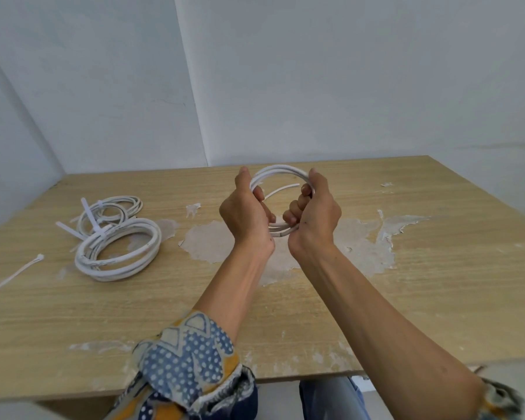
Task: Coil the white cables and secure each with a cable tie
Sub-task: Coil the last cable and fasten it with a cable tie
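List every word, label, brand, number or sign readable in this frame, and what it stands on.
None: no readable text in the frame.
The white round cable coil gripped by the left hand and right hand is plain.
The thick tied white cable coil, the thin tied white cable coil, the loose white plastic cable tie and the wooden table bear no writing.
The blue-and-yellow patterned fabric sleeve shows only dots and shapes, no letters.

Bright, even, diffuse light. Shadows on the worktop (437,283) faint, soft-edged. Your left hand (244,210), right hand (314,213) and the cable coil (281,170) sit sharp at centre. Wall lines bow toward 9 and 3 o'clock. Your sleeve (503,398) at 5 o'clock is blurred.
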